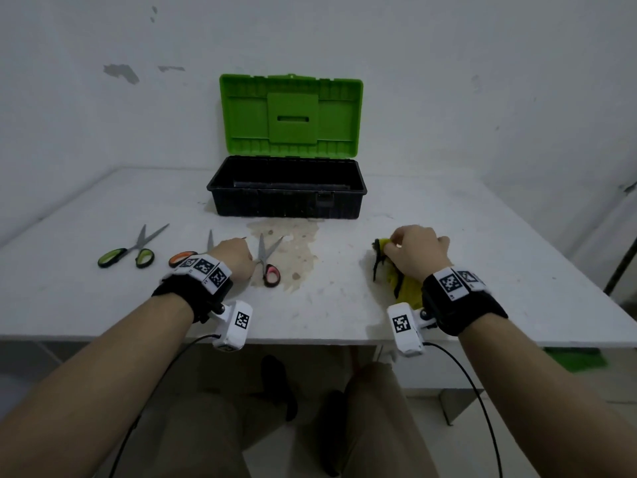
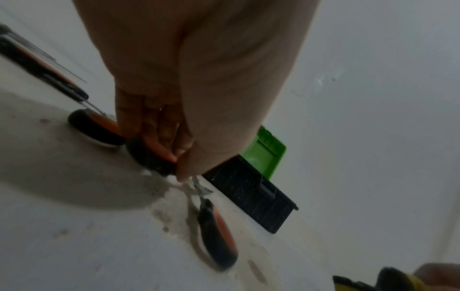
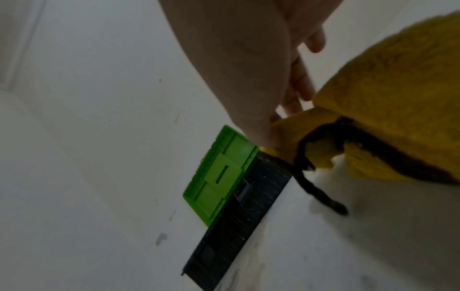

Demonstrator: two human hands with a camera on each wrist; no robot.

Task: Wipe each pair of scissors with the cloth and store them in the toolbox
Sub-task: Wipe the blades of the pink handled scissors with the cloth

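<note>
Scissors with orange handles (image 1: 182,257) lie mostly hidden under the left hand (image 1: 232,257), in front of the toolbox (image 1: 286,188) and a little to its left; only one loop and a blade tip show from above. In the left wrist view the fingers (image 2: 159,128) curl onto one orange-lined loop, gripping it, though the picture is blurred and how much of the loop they enclose is hard to tell. A pink-handled pair (image 1: 269,262) sits just right of that hand, in front of the toolbox, blades parted over a brownish stain (image 1: 296,246); the green-handled pair (image 1: 132,250) lies farthest left of the toolbox, blades likewise parted. To the front right of the toolbox, the right hand (image 1: 415,257) pinches a fold of the yellow cloth (image 1: 406,288), a fuzzy towel with a dark edging, much of it covered by the hand and wristband. The toolbox is ribbed black plastic with its green lid (image 1: 291,115) standing open against the wall; its interior is too dark to read. All rest on a scuffed white table (image 1: 448,215).
</note>
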